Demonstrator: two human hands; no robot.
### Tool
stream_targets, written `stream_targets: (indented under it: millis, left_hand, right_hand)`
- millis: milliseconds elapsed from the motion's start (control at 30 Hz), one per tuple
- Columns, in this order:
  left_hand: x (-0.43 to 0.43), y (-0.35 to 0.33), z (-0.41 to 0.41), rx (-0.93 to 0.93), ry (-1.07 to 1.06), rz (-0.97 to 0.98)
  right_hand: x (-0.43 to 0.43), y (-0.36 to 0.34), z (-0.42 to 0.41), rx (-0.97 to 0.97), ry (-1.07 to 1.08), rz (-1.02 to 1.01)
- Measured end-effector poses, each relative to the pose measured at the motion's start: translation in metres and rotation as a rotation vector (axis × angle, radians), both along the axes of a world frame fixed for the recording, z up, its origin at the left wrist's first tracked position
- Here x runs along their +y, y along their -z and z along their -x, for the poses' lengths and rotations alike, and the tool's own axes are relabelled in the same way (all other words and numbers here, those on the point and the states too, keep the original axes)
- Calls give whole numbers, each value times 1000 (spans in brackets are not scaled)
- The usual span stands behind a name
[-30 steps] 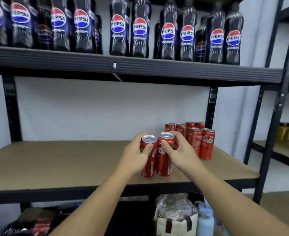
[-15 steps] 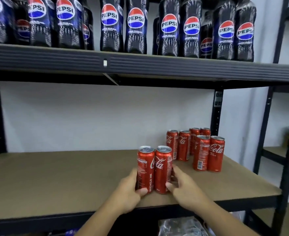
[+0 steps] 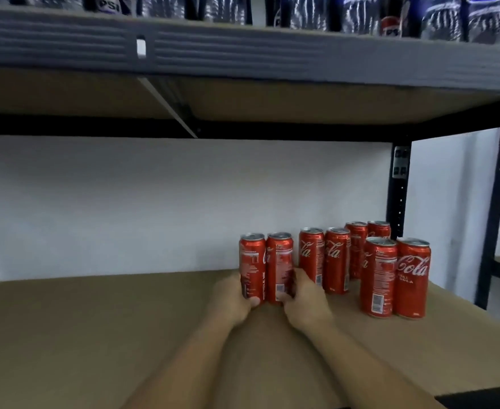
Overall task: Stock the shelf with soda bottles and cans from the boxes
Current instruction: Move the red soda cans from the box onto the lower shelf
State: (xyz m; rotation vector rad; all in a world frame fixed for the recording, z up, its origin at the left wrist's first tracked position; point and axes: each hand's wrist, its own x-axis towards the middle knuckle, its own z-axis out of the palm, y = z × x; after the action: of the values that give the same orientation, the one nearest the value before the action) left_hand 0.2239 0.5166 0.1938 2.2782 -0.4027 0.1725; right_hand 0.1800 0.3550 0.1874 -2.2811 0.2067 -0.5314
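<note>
Now: both arms reach in over the lower shelf (image 3: 95, 326), a brown board in a dark metal frame.

- Left grip (image 3: 231, 296): clenched round the lower half of the left can (image 3: 252, 261). The thumb lies across the front near the base and the fingers are hidden behind.
- Right grip (image 3: 306, 299): clenched in the same way round the lower half of the right can (image 3: 279, 261), with the thumb tip on the can's front.
- The two held cans are red Coca-Cola, upright, side by side and touching. Their bases are at board level, but I cannot tell whether they bear on the board.

Six more red cans stand upright on the board, to the right of the held pair:
- middle pair (image 3: 324, 258), just beside the right grip;
- back pair (image 3: 366, 231), near the white wall (image 3: 154, 202) and partly hidden;
- front pair (image 3: 396, 278), nearest the camera, with one Coca-Cola logo facing out.

The cans within each pair touch.

Upper shelf (image 3: 243, 51): its grey ribbed front edge crosses the top of the view. It carries a row of dark Pepsi bottles (image 3: 358, 13), with only the lower bodies in view, blurred.

A black upright post (image 3: 399, 196) stands behind the back pair.
</note>
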Motion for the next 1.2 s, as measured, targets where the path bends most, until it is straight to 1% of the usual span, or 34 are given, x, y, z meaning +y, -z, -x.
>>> stream_targets:
  millis: [100, 167, 333, 467, 567, 667, 833, 933, 1200]
  left_hand:
    - [-7, 7, -22, -39, -40, 19]
    - [-9, 12, -30, -83, -53, 51]
    - [-6, 15, -28, -159, -109, 149]
    - [0, 17, -28, -207, -47, 170]
    - [5, 18, -28, -224, 31, 108]
    - [5, 18, -29, -233, 76, 25]
    - [3, 18, -29, -174, 95, -74]
    - [1, 18, -30, -179, 112, -131]
    - [-1, 17, -33, -157, 61, -306]
  right_hand:
    - [1, 4, -19, -36, 55, 48]
    - [0, 8, -23, -90, 64, 32]
    - [-4, 14, -24, -118, 84, 103]
    - [-4, 14, -22, -114, 97, 123]
    - [-3, 12, -23, -92, 111, 155]
    - [-3, 12, -25, -57, 106, 229]
    - [-4, 13, -29, -7, 84, 278]
    - [-4, 15, -31, 8, 66, 324]
    - [-4, 18, -36, 74, 30, 397]
